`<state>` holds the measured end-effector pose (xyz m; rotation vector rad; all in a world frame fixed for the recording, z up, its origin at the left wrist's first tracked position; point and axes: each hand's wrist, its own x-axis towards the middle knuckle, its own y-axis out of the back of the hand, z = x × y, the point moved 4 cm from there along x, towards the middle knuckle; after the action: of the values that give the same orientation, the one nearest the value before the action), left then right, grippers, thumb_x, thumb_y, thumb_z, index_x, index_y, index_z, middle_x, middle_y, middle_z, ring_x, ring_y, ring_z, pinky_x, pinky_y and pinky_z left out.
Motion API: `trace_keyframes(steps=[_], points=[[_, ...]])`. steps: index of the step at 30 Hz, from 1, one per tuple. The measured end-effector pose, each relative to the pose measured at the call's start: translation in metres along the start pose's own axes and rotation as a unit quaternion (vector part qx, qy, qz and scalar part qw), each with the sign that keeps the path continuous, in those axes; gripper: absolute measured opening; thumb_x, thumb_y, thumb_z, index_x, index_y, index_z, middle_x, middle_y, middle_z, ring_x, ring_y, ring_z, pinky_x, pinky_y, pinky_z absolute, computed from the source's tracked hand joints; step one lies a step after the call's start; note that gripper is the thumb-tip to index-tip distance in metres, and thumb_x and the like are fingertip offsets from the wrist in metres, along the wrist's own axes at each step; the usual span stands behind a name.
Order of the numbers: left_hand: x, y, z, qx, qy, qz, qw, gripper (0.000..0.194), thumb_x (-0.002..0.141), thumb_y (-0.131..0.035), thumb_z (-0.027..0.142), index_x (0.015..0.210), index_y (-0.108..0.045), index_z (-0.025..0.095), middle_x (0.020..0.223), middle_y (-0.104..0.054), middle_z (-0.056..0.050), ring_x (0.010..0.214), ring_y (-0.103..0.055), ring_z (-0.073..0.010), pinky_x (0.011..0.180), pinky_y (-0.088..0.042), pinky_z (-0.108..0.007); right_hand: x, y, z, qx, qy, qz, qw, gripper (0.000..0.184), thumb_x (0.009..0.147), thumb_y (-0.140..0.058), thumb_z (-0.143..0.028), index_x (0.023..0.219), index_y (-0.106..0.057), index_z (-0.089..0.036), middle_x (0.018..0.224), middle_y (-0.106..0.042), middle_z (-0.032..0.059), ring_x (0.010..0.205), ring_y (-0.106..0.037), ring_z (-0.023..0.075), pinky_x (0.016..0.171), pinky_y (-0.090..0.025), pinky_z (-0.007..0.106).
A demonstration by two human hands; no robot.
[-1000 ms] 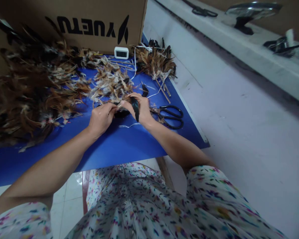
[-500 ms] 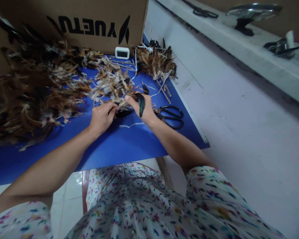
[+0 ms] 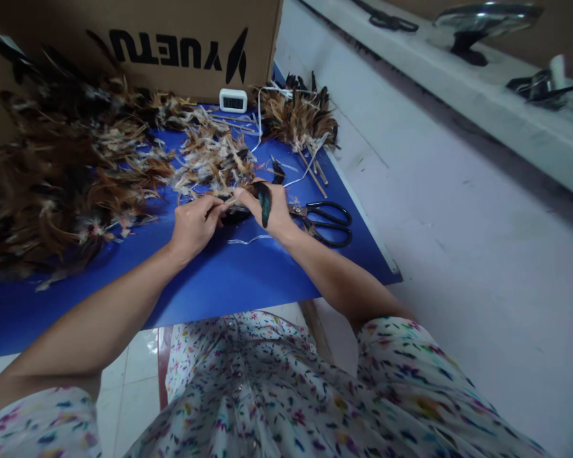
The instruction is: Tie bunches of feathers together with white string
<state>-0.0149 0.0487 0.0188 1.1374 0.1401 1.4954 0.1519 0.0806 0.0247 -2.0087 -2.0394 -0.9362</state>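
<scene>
Right hand sits slightly further left than half a second ago, its thumb nearer the other hand; the glossy green-black curved feather over its palm side shifts along with it, while the left hand is about where it was. Both hands work together at mid-surface, just in front of the loose heap of cream-and-tan feathers. Left fingertips pinch the end of a thin, pale, stick-like stem; right hand curls round a small brown-and-black feather bundle at its other end, thumb on top, remaining fingers mostly hidden. Whether stem and feathers are tied together, can't tell. Bundle looks very light: soft, springy, easily bent vanes, likely slippery, stem probably stiff but thin. Best hold is likely a fingertip pinch on the stem and feather bases; squeezing the tips could crease them. Black-handled metal scissors lie just beside the right wrist, a clear narrow plastic strip in front of the hands on the blue surface. Big brown feather pile left, white digital clock behind, near the printed brown cardboard box.
</scene>
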Motion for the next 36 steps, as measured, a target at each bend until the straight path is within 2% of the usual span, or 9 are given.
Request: trace_keyframes(steps=[4,7,13,15,20,23,26,30,36], points=[[0.0,0.001,0.001,-0.027,0.011,0.003,1.0,0.018,0.09,-0.058,0.03,0.078,-0.067,0.02,0.057,-0.066,0.002,0.055,-0.063,-0.0128,0.061,-0.049,-0.024,0.0,-0.001,0.0,0.015,-0.012,0.0,1.0,0.046,0.082,-0.066,-0.05,0.058,-0.04,-0.021,0.058,-0.04,-0.0048,0.059,-0.042,0.0102,0.066,-0.046,0.029],[0.001,0.0,-0.001,-0.062,0.04,-0.004,0.997,0.02,0.09,-0.058,0.031,0.078,-0.067,0.02,0.058,-0.066,0.002,0.054,-0.063,-0.0124,0.058,-0.048,-0.023,0.001,0.001,-0.004,0.041,-0.019,0.002,0.999,0.045,0.081,-0.067,-0.049,0.057,-0.042,-0.02,0.059,-0.043,-0.0041,0.061,-0.046,0.0106,0.067,-0.047,0.029],[0.002,-0.001,-0.001,-0.132,0.064,-0.011,0.989,0.02,0.088,-0.06,0.03,0.073,-0.066,0.018,0.055,-0.065,0.002,0.048,-0.062,-0.0109,0.052,-0.047,-0.02,0.006,0.013,-0.009,0.1,-0.06,0.025,0.993,0.04,0.084,-0.062,-0.054,0.066,-0.057,-0.019,0.062,-0.051,-0.0031,0.064,-0.051,0.011,0.064,-0.046,0.026],[0.004,-0.003,-0.004,-0.184,0.093,-0.014,0.978,0.02,0.086,-0.062,0.029,0.071,-0.064,0.017,0.054,-0.065,0.001,0.046,-0.06,-0.0105,0.048,-0.046,-0.019,0.009,0.018,-0.009,0.102,-0.061,0.035,0.992,0.042,0.085,-0.06,-0.056,0.068,-0.06,-0.019,0.066,-0.054,-0.0023,0.069,-0.055,0.0118,0.068,-0.047,0.027],[0.007,-0.012,-0.015,-0.366,0.206,-0.021,0.907,0.025,0.078,-0.073,0.035,0.069,-0.061,0.014,0.057,-0.066,-0.001,0.04,-0.056,-0.0091,0.043,-0.048,-0.02,0.018,0.032,-0.006,0.11,-0.04,0.083,0.99,0.049,0.088,-0.053,-0.064,0.072,-0.066,-0.02,0.075,-0.062,-0.0005,0.082,-0.061,0.0142,0.085,-0.049,0.033],[0.008,-0.016,-0.019,-0.451,0.254,-0.035,0.855,0.032,0.071,-0.081,0.038,0.068,-0.06,0.014,0.057,-0.066,-0.001,0.038,-0.055,-0.0086,0.041,-0.047,-0.02,0.022,0.035,0.0,0.114,-0.044,0.1,0.987,0.053,0.088,-0.049,-0.068,0.074,-0.067,-0.02,0.077,-0.064,-0.0001,0.085,-0.062,0.015,0.087,-0.05,0.034],[0.008,-0.016,-0.018,-0.516,0.272,-0.05,0.811,0.035,0.065,-0.086,0.038,0.068,-0.06,0.015,0.057,-0.065,0.0,0.039,-0.055,-0.0086,0.039,-0.046,-0.019,0.024,0.036,0.007,0.117,-0.057,0.108,0.986,0.052,0.089,-0.049,-0.066,0.072,-0.066,-0.02,0.073,-0.063,-0.0006,0.084,-0.063,0.0153,0.086,-0.052,0.034],[0.008,-0.015,-0.015,-0.567,0.276,-0.057,0.774,0.035,0.065,-0.087,0.034,0.065,-0.057,0.014,0.057,-0.064,0.0,0.039,-0.053,-0.0079,0.039,-0.046,-0.019,0.023,0.032,0.009,0.114,-0.066,0.084,0.988,0.051,0.092,-0.049,-0.062,0.072,-0.067,-0.019,0.075,-0.065,0.0007,0.082,-0.064,0.0148,0.084,-0.052,0.033],[0.009,-0.013,-0.014,-0.6,0.301,-0.041,0.74,0.026,0.08,-0.074,0.019,0.064,-0.054,0.015,0.056,-0.06,0.002,0.041,-0.05,-0.0066,0.041,-0.044,-0.018,0.021,0.027,0.001,0.081,-0.058,0.017,0.995,0.05,0.093,-0.049,-0.059,0.068,-0.067,-0.019,0.071,-0.065,0.0011,0.073,-0.061,0.0126,0.077,-0.049,0.029]])
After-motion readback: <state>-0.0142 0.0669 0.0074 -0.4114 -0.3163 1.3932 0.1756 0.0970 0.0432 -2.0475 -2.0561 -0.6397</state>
